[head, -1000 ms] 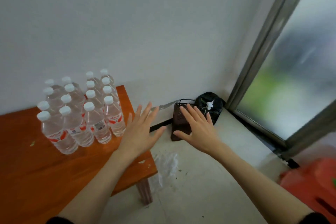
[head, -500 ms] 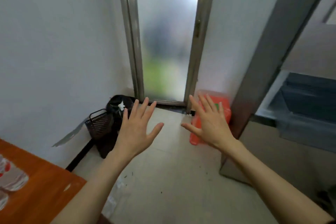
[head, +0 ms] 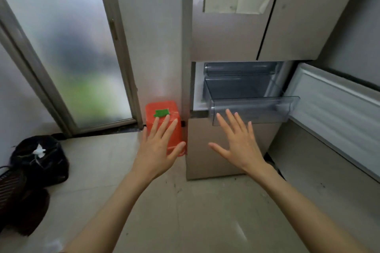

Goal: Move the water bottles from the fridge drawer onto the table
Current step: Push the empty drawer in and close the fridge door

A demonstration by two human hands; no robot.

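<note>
We hold our left hand (head: pixel 157 150) and right hand (head: pixel 239 146) empty, fingers spread, before the pulled-out fridge drawer (head: pixel 253 112). We see no water bottles in it; reaching blindly risks knocking its clear front edge.

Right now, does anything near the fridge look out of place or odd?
The fridge drawer is pulled out and no bottles show in it. An orange stool lies tipped by the fridge. Both hands, left hand and right hand, are empty.

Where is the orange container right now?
In the head view, the orange container stands on the floor left of the fridge, partly behind the left hand.
</note>
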